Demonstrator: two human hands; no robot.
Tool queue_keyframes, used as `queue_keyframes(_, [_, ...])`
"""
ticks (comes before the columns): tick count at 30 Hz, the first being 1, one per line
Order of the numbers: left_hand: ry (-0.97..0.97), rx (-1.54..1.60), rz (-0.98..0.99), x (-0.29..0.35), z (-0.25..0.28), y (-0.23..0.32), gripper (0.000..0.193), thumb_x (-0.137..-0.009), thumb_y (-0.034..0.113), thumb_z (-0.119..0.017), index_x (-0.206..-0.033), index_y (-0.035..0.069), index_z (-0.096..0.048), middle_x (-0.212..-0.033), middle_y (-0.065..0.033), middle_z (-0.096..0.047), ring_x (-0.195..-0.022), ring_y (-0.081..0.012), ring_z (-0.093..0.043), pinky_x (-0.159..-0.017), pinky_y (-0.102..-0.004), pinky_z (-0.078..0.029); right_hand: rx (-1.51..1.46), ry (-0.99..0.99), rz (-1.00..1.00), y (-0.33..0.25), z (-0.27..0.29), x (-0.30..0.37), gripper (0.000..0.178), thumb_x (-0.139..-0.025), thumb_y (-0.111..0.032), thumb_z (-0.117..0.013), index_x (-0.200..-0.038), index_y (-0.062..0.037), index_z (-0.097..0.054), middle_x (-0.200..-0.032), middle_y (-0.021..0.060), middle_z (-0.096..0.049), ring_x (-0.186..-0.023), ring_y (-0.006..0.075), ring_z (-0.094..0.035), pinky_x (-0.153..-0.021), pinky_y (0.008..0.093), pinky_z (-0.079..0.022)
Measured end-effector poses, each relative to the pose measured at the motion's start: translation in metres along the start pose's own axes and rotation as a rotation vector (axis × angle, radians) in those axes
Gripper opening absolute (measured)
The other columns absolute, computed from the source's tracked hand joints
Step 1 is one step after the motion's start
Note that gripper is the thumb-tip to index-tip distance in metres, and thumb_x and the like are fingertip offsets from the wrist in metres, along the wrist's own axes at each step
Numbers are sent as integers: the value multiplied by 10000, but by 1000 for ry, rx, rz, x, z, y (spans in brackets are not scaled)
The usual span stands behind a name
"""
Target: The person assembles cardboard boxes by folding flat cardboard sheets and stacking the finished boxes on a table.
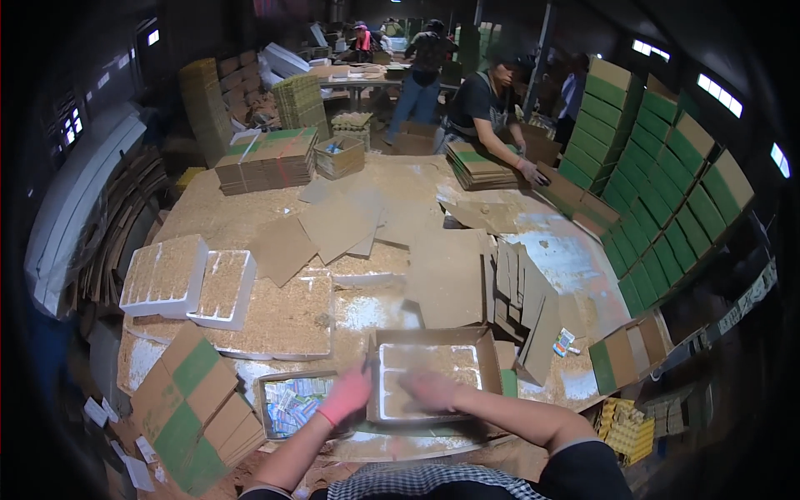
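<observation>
In front of me stands an open cardboard box (492, 371) with a white foam tray (383, 392) inside, its sections filled with tan, crumbly material. My left hand (350, 390), pinkish with a red band at the wrist, is closed on the box's left wall. My right hand (429, 390) hovers low over or touches the tray's filling; motion smears its fingers. Beside my left wrist is a smaller cardboard box (263, 400) full of small blue, white and green packets (296, 405).
Flattened green-and-brown cartons (196, 408) lean at the left. Filled foam trays (167, 275) sit beyond them. Loose cardboard sheets (450, 275) cover the middle. A co-worker (487, 108) handles a carton across the table, near tall stacks of green boxes (658, 200). Yellow egg trays (625, 429) stand low right.
</observation>
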State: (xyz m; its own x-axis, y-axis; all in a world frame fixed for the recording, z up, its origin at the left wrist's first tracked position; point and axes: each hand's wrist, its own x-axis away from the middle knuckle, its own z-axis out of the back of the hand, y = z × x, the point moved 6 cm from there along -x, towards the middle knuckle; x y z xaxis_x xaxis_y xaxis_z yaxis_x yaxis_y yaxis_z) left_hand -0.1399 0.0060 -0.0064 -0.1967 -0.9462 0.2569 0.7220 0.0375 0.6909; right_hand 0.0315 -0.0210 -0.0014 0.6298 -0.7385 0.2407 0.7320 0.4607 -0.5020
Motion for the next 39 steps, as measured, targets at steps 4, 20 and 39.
queue_keyframes(4, [344,-157,-353,-93,42,71,382,-924,354,-567,-1136,41,-624,-1088,-212,-630,-1028,-400,-602,-911,-465,-467,32,-114,14,16,-40,-23,474,-822,-350,-677,-1085,16,-532,-1094,235,-579,-1095,398,-556,-928,476,-463])
queue_keyframes(20, [391,38,-549,-145,71,200,180,-844,68,-627,-996,-28,-646,-959,-165,-632,-906,-272,-618,-805,-372,-508,-275,1011,-737,205,80,311,325,-850,-192,-644,-1149,-63,-633,-1146,164,-623,-1000,349,-624,-875,394,-502])
queue_keyframes(39, [-344,-1082,-1185,-8,-75,52,139,-815,140,-531,-796,65,-645,-914,-84,-593,-873,-230,-586,-784,-346,-458,-55,1066,-95,51,137,206,371,-750,-38,-643,-1121,-35,-639,-1274,154,-583,-1170,332,-566,-1008,411,-441])
